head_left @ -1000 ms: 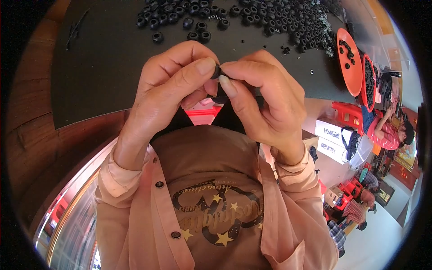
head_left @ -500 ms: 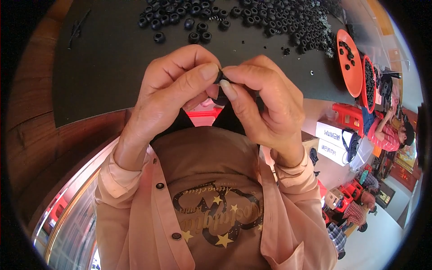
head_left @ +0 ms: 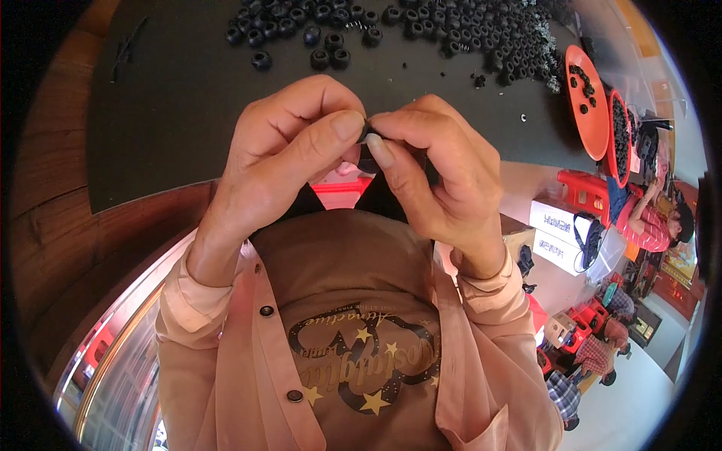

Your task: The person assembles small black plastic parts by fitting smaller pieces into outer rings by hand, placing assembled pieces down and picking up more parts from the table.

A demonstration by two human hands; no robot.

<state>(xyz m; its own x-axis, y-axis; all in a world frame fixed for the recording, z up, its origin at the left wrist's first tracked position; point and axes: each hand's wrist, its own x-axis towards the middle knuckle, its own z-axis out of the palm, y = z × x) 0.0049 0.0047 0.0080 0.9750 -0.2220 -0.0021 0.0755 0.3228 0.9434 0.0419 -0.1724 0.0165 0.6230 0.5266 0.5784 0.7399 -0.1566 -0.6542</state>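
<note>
Close in front of my chest, my left hand (head_left: pixel 289 150) and my right hand (head_left: pixel 451 169) meet fingertip to fingertip. Between them is a small black plastic part (head_left: pixel 367 131), mostly covered by the fingers. My left thumb and forefinger pinch it from one side; my right thumb and forefinger pinch it from the other. Beyond the hands, a heap of black, round, hollow plastic shells (head_left: pixel 451 30) lies on the dark tabletop (head_left: pixel 165 150). A few shells (head_left: pixel 320 59) sit apart from the heap, nearer to me. Small metal springs (head_left: pixel 361 25) lie among them.
At the right stands an orange-red dish (head_left: pixel 587 128) with a few small black pieces. Next to it is a red basin (head_left: pixel 620 169) full of black pieces. A pile of silvery springs (head_left: pixel 551 52) borders the heap. Other people (head_left: pixel 647 218) sit farther right.
Both hands stay together at nearly the same spot, with the fingers shifted slightly around the black part. The view has moved a little, so the tabletop things appear slightly displaced.
</note>
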